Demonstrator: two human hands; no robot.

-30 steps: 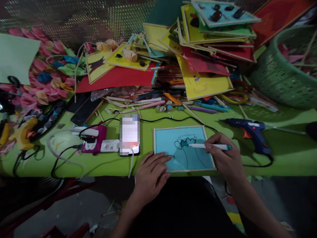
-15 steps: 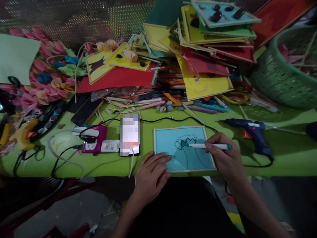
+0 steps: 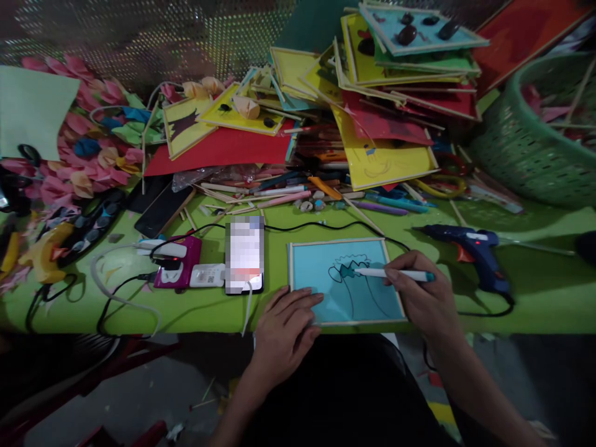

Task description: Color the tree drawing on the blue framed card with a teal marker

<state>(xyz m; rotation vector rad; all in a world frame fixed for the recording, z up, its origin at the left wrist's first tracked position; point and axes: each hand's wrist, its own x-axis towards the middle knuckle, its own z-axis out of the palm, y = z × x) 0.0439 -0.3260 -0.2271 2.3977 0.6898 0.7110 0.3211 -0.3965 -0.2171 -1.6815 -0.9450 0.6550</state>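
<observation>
Table (image 3: 549,298): green. Basket (image 3: 512,152): green, at two o'clock from the card (image 3: 311,267). Card: blue, stick-framed, flat near the table's front edge. Left hand (image 3: 285,332): flattened, fingers extended, on the card's eight-o'clock corner. Right hand (image 3: 424,295): three o'clock, pinching the marker (image 3: 372,272). Marker: white, tip at the drawing (image 3: 347,270).

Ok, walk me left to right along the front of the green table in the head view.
Yellow corded object, magenta power block, white adapter, lit phone, left hand, blue framed sheet, right hand with white marker, blue glue gun.
</observation>
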